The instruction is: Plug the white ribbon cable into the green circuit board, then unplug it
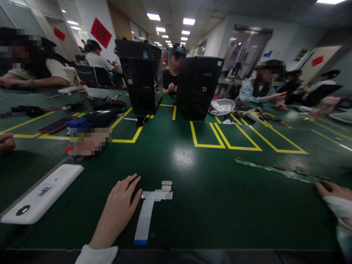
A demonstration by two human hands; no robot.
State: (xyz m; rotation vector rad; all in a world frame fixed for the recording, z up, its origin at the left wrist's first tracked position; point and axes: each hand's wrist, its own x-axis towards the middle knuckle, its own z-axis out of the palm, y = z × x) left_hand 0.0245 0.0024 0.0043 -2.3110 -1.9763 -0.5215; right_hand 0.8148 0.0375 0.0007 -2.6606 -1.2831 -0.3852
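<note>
- Clock positions are over the whole view, 12 at the top.
- Left hand (118,207): at 7 o'clock, palm down on the counter (209,223), fingers stretched out loosely with the thumb apart, nothing pinched. The thumb tip is at the cable's edge; whether it touches, I cannot tell.
- Cable (145,216): between 6 and 7, lying flat, its blue end nearest the wearer. The connector (166,185) at its far end is plugged into nothing.
- Board (277,170): long and green, between 3 and 4, well apart from the cable and not joined to it.
- Right hand (337,192): at the board's near end, fingers bent against it; whether they pinch it, I cannot tell.
- White case (45,192): past the left hand towards 8, lying flat.
- Black towers (141,79) (199,88): upright at 11 and 1.
</note>
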